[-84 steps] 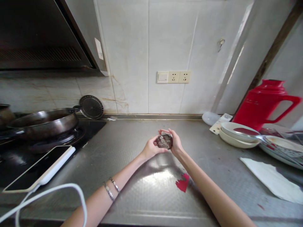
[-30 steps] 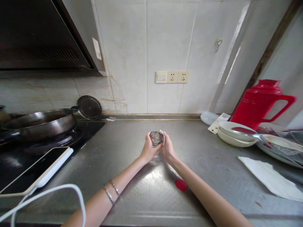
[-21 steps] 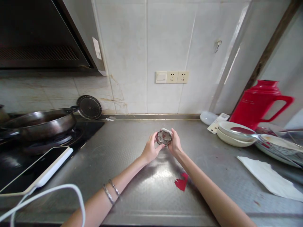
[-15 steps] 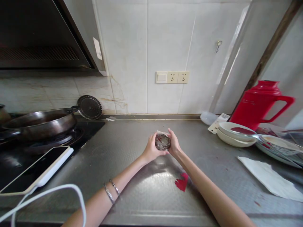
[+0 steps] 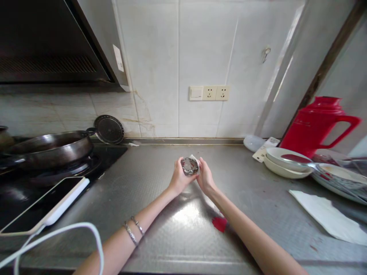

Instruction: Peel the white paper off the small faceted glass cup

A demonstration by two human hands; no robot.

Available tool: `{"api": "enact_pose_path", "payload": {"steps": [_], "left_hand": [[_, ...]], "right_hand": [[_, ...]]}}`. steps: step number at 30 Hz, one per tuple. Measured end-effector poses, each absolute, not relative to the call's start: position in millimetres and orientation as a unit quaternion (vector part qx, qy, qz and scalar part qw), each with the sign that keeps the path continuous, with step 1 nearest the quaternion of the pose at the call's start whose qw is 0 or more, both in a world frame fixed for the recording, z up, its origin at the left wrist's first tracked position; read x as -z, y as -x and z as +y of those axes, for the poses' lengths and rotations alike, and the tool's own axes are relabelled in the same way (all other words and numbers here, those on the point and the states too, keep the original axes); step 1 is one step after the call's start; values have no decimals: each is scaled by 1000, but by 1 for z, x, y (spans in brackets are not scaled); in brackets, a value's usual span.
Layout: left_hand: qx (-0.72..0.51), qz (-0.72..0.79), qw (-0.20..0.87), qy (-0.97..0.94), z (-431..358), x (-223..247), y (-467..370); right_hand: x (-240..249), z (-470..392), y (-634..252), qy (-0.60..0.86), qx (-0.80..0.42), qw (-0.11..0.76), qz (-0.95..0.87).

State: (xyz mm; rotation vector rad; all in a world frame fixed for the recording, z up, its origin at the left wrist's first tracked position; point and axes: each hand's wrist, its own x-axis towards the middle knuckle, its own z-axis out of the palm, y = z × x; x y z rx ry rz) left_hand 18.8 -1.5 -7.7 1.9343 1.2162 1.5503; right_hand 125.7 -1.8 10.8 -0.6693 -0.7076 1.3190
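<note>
A small round glass object [image 5: 189, 167] with a dark patterned rim is held above the middle of the steel counter [image 5: 160, 172]. My left hand [image 5: 179, 178] grips it from the left and below. A bit of white tissue [image 5: 195, 159] shows between the glass and my right hand [image 5: 205, 176], whose closed fingers press it to the glass's right side. Under my right forearm lies a red piece [image 5: 219, 224], partly hidden.
On the left, a pan [image 5: 54, 149] sits on the stove beside a phone [image 5: 43, 206] with a white cable. On the right are stacked bowls [image 5: 286, 162], a red thermos [image 5: 315, 124], a plate [image 5: 344, 179] and a flat white tissue [image 5: 329, 217].
Both hands and the glass have shifted slightly left and up, and the glass has turned. My right forearm now covers more of the red piece.
</note>
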Motion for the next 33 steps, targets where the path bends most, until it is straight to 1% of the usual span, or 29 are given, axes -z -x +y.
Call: {"api": "enact_pose_path", "payload": {"steps": [3,5,9,13,17,22,27,33], "left_hand": [[-560,440,158,-684,-1,10,-18],[-562,435,156,-686,-3,11,-19],[-555,399,161,-712,-10,15,-23],[-520,336,176,-765,-16,19,-28],[-524,320,234,-754,-14,20,-30],[-528,391,263,-706,-10,14,-29],[-501,416,294,-699,-13,8,-27],[-540,408,221,-702,-9,13,-24]], "right_hand": [[-6,-3,-117,288,-563,717,-293],[-5,-4,-114,285,-562,725,-278],[-6,-2,-118,300,-577,710,-269],[-9,6,-136,321,-577,711,-242],[-13,9,-153,338,-596,672,-282],[-18,5,-155,326,-649,606,-323],[-15,1,-146,319,-651,597,-342],[-16,-2,-139,305,-644,613,-341]]}}
